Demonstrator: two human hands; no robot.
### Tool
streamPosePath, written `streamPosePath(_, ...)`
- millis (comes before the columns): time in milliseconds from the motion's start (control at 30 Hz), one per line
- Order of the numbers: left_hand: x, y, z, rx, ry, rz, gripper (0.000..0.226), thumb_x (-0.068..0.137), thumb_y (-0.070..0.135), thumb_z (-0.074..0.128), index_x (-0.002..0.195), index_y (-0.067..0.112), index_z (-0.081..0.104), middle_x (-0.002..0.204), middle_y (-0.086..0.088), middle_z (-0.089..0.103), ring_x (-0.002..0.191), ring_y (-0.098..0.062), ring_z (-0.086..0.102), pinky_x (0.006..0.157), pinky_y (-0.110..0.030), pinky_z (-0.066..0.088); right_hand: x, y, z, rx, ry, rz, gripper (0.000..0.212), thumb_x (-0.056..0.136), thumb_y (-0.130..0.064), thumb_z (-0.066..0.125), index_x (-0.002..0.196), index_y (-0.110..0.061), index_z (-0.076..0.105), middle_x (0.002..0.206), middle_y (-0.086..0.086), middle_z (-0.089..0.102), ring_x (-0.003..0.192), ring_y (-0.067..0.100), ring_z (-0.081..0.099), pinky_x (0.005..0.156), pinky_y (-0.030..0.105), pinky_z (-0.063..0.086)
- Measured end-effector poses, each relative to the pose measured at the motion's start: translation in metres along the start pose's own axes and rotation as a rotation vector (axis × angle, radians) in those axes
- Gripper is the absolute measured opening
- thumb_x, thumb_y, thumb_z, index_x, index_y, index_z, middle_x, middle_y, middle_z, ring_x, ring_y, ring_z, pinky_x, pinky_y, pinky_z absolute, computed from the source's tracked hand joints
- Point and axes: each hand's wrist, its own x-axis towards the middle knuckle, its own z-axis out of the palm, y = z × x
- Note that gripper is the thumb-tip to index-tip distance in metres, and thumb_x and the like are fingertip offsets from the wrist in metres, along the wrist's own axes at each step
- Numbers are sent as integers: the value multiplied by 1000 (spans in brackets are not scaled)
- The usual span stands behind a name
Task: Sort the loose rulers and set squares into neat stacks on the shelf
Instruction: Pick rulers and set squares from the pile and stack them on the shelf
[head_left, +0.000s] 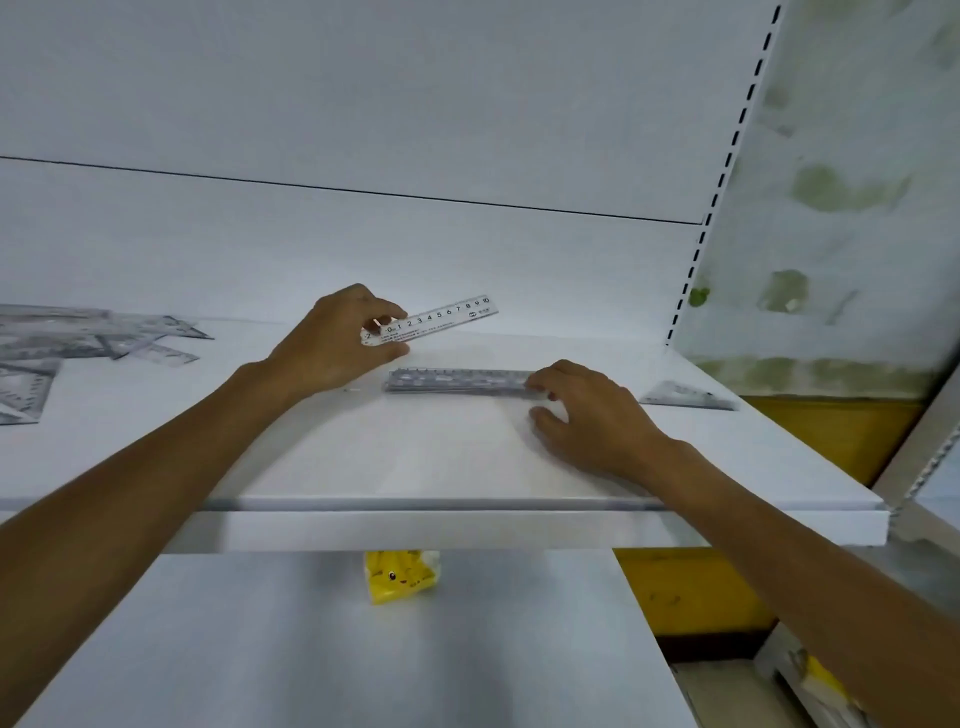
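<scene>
A low stack of rulers (460, 381) is lying flat near the middle of the white shelf (415, 457), running side to side, and everything else is placed here against it. Just behind and to the left of that stack, the left hand (337, 343) is pinching a clear ruler (441, 318) by its zero end between thumb and curled fingers. The ruler is reaching out rightward behind the stack with its printed numbers facing up and its far end tilting slightly upward. Whether it is touching the shelf cannot be told. At the stack's right end, the right hand (592, 415) is resting with its fingers loosely bent and their tips touching the top rulers. Its thumb is lying apart on the bare shelf just in front of the stack, holding nothing. Well to the left of the stack, a loose heap of set squares and rulers (98, 338) is sprawling in overlapping angles. Well to the right of the stack, a single set square (685, 396) is lying flat near the shelf's corner. Below the stack, under the shelf's front edge, a yellow packet (400, 577) is sitting on the lower shelf (337, 649).
</scene>
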Motion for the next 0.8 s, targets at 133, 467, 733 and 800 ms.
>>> streamPosePath(133,12,19,19,-48,-10,47,30,76,25,74,104,18,66,94,-3,58,83,-14,58,74,-24,43,-29,-18,-2,46,-35,113,35,92,-44,45,118,-23,55,126,-4,53,115,16,47,92,30,37)
streamPosePath(467,27,40,54,-67,-233,68,33,79,27,71,109,17,64,102,-5,57,95,-17,55,85,-28,43,-43,-25,5,-9,-47,84,37,91,-41,42,119,-20,53,122,-2,53,113,18,42,95,33,34)
streamPosePath(733,35,44,62,-75,-342,95,31,81,26,68,110,18,64,103,-2,56,97,-16,55,91,-34,44,-43,-28,7,-46,-23,79,35,92,-39,40,117,-19,54,119,-1,55,108,19,44,91,34,36)
streamPosePath(800,37,44,64,-73,-358,108,31,81,28,68,110,18,64,104,-2,57,96,-15,54,90,-32,44,-44,-28,8,-47,-22,80,35,92,-39,40,117,-18,54,119,-1,55,108,19,44,91,34,36)
